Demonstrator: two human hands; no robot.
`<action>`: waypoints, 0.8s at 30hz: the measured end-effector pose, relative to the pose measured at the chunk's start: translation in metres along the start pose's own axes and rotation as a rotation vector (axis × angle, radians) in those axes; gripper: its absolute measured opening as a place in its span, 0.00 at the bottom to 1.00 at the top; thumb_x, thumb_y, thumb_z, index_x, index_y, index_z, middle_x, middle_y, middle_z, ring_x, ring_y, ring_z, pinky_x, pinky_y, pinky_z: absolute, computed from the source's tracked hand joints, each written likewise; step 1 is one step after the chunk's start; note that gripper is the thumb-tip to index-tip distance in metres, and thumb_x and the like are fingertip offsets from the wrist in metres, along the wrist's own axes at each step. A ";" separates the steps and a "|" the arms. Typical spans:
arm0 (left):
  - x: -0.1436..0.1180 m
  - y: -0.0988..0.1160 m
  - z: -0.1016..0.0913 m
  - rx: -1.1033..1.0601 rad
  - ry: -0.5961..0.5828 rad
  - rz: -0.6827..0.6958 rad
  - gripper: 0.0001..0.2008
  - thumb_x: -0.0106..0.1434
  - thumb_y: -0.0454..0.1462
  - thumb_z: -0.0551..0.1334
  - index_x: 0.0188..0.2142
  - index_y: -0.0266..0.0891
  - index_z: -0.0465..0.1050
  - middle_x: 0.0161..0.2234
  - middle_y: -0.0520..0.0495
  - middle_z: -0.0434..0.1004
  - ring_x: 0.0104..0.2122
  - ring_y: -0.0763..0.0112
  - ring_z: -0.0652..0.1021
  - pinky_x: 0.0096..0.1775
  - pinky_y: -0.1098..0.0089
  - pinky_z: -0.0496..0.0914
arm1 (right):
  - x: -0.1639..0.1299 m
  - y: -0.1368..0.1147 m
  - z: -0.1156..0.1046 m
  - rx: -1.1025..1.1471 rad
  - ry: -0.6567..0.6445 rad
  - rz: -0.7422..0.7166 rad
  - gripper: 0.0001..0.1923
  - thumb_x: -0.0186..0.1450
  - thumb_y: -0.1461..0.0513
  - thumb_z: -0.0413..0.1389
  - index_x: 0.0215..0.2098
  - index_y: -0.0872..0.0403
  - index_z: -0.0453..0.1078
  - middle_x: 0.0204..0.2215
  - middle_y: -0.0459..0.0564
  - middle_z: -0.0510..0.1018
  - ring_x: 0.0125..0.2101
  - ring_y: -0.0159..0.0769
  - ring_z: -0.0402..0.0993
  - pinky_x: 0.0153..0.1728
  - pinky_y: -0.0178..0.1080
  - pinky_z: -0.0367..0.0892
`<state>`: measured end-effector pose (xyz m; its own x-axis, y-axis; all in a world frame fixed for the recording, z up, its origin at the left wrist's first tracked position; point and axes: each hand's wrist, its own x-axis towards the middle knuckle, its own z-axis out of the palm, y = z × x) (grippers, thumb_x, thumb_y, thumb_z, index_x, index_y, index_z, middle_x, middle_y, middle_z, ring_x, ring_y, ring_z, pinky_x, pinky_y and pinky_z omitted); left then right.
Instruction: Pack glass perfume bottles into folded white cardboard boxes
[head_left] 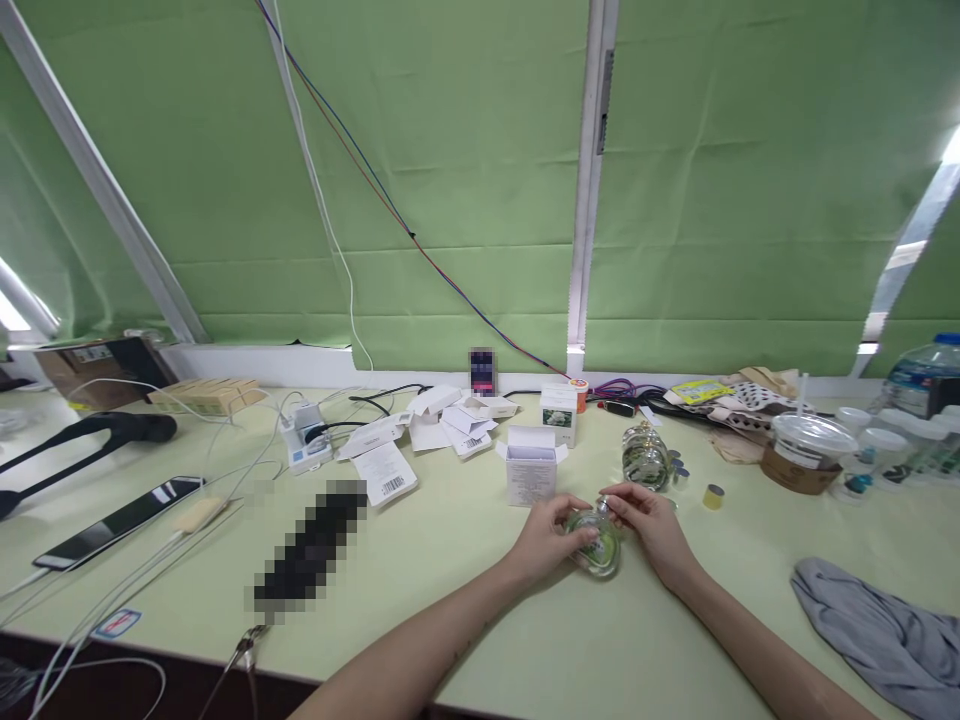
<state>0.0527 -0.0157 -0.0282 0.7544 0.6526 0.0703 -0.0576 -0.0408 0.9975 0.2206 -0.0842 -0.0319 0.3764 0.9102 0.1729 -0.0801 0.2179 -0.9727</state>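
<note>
My left hand (551, 535) is closed around the body of a rounded glass perfume bottle (604, 553) with a green label, held tilted just above or on the table; I cannot tell which. At the bottle's neck, the fingers of my right hand (651, 525) pinch its silver spray top (603, 503). Just beyond my left hand stands a small white box (532, 482) with its flaps up. Past my right hand is a group of clear glass bottles (646, 460). Beside them lie several small dark caps (679, 468) and a yellow ring-shaped piece (713, 496).
Flattened white cartons (386, 470), a flower-printed box (558, 412) and a propped phone (482, 372) sit toward the back. Left are a power strip (306, 445), cables and another phone (120, 522). Right are a lidded plastic cup (806, 455), small containers (889, 460) and a grey cloth (881, 630).
</note>
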 end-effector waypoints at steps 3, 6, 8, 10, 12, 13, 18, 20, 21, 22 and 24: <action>0.000 0.000 -0.002 0.110 0.009 0.095 0.21 0.50 0.43 0.69 0.42 0.36 0.72 0.39 0.43 0.75 0.40 0.60 0.75 0.31 0.69 0.71 | -0.002 -0.004 0.000 -0.109 -0.005 -0.108 0.12 0.55 0.55 0.64 0.33 0.53 0.76 0.26 0.47 0.75 0.25 0.31 0.67 0.28 0.34 0.64; -0.001 0.001 -0.004 0.177 0.014 0.162 0.19 0.51 0.41 0.69 0.42 0.38 0.73 0.40 0.44 0.75 0.43 0.60 0.73 0.33 0.71 0.68 | -0.005 -0.008 0.000 -0.194 -0.032 -0.223 0.12 0.58 0.55 0.61 0.38 0.51 0.77 0.28 0.47 0.73 0.26 0.31 0.67 0.28 0.35 0.65; -0.001 0.002 -0.003 0.189 0.027 0.163 0.18 0.51 0.40 0.69 0.41 0.38 0.73 0.40 0.45 0.75 0.43 0.61 0.74 0.33 0.71 0.67 | -0.006 -0.011 0.000 -0.261 -0.054 -0.301 0.11 0.60 0.56 0.59 0.40 0.50 0.77 0.28 0.46 0.71 0.26 0.31 0.67 0.28 0.35 0.65; -0.002 0.003 -0.002 0.197 0.037 0.157 0.17 0.50 0.38 0.69 0.40 0.39 0.73 0.38 0.45 0.75 0.41 0.62 0.74 0.33 0.71 0.66 | -0.007 -0.013 0.000 -0.332 -0.077 -0.360 0.09 0.62 0.57 0.57 0.38 0.50 0.77 0.27 0.47 0.70 0.25 0.31 0.67 0.27 0.35 0.65; -0.002 0.004 -0.001 0.203 0.030 0.152 0.16 0.49 0.37 0.69 0.39 0.39 0.73 0.37 0.47 0.75 0.40 0.63 0.74 0.33 0.71 0.66 | -0.008 -0.015 0.000 -0.406 -0.098 -0.414 0.09 0.64 0.58 0.55 0.37 0.51 0.76 0.27 0.47 0.71 0.25 0.32 0.67 0.27 0.35 0.65; -0.002 0.004 -0.001 0.203 0.023 0.151 0.16 0.49 0.37 0.69 0.38 0.39 0.72 0.36 0.47 0.75 0.39 0.64 0.74 0.33 0.71 0.66 | -0.008 -0.017 0.000 -0.443 -0.109 -0.446 0.09 0.65 0.59 0.54 0.36 0.51 0.76 0.28 0.47 0.71 0.26 0.32 0.68 0.27 0.35 0.65; -0.001 0.004 0.000 0.162 -0.019 0.141 0.15 0.47 0.32 0.69 0.36 0.38 0.71 0.34 0.50 0.75 0.37 0.65 0.75 0.34 0.71 0.66 | -0.011 -0.022 0.001 -0.612 -0.176 -0.621 0.07 0.66 0.61 0.52 0.35 0.51 0.73 0.30 0.49 0.73 0.30 0.34 0.71 0.31 0.35 0.65; 0.000 0.003 0.000 0.143 -0.031 0.132 0.14 0.47 0.32 0.68 0.35 0.38 0.70 0.33 0.50 0.74 0.36 0.66 0.74 0.33 0.71 0.66 | -0.010 -0.023 0.002 -0.663 -0.183 -0.662 0.06 0.66 0.62 0.53 0.34 0.52 0.71 0.30 0.49 0.73 0.30 0.34 0.71 0.31 0.35 0.65; 0.000 0.003 0.000 0.135 -0.034 0.128 0.14 0.47 0.31 0.68 0.35 0.38 0.70 0.33 0.50 0.74 0.36 0.66 0.74 0.33 0.71 0.65 | -0.010 -0.023 0.002 -0.684 -0.183 -0.676 0.05 0.66 0.62 0.53 0.34 0.52 0.71 0.30 0.49 0.72 0.30 0.34 0.71 0.31 0.35 0.65; 0.000 0.003 0.001 0.126 -0.037 0.125 0.14 0.47 0.31 0.68 0.34 0.37 0.69 0.33 0.50 0.74 0.36 0.66 0.74 0.33 0.71 0.65 | -0.009 -0.024 0.003 -0.702 -0.182 -0.687 0.05 0.66 0.62 0.53 0.33 0.52 0.70 0.30 0.49 0.72 0.29 0.34 0.70 0.31 0.35 0.64; 0.001 0.003 0.001 0.110 -0.040 0.115 0.14 0.46 0.30 0.67 0.34 0.37 0.69 0.32 0.50 0.74 0.35 0.67 0.74 0.33 0.71 0.64 | -0.008 -0.024 0.005 -0.732 -0.176 -0.696 0.06 0.66 0.61 0.53 0.32 0.52 0.69 0.29 0.48 0.72 0.28 0.33 0.70 0.29 0.35 0.64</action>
<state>0.0538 -0.0161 -0.0254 0.7724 0.6084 0.1823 -0.0750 -0.1977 0.9774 0.2152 -0.0956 -0.0090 -0.0214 0.7158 0.6980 0.7091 0.5031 -0.4941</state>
